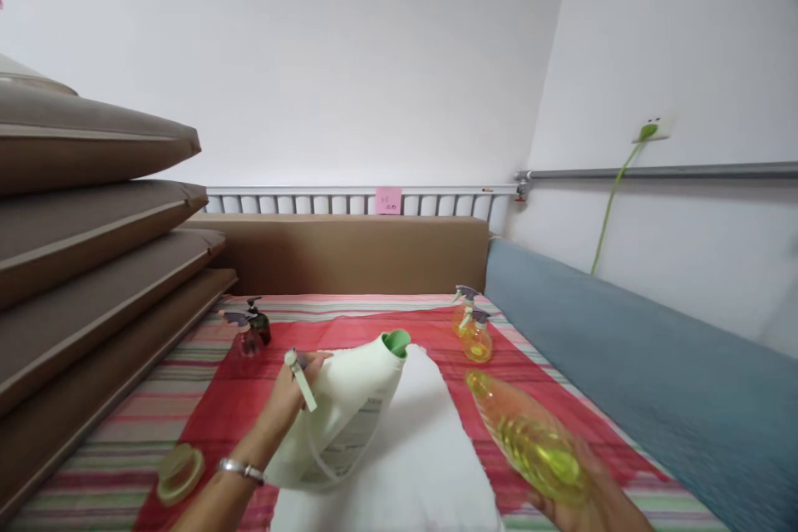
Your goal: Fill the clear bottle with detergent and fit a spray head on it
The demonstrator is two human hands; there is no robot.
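My left hand [305, 374] grips a big white jug [355, 399] with a green spout, tilted to the right above a white towel [430, 440]. A white trigger spray head [302, 378] is also at that hand's fingers, its thin tube hanging across the jug. At the lower right, my right hand [579, 490] is closed around the base of a clear yellow bottle [529, 436], which leans left with its neck toward the jug. The neck and the spout are apart. Some yellow liquid seems to lie inside the bottle, low near the hand.
Two yellow spray bottles [477, 341] stand at the back right. A pinkish spray bottle [248, 339] and a dark pump bottle [260, 324] stand at the back left. A pale round cap [179, 474] lies on the red cloth [215, 416]. Stacked cushions [93, 208] border the left.
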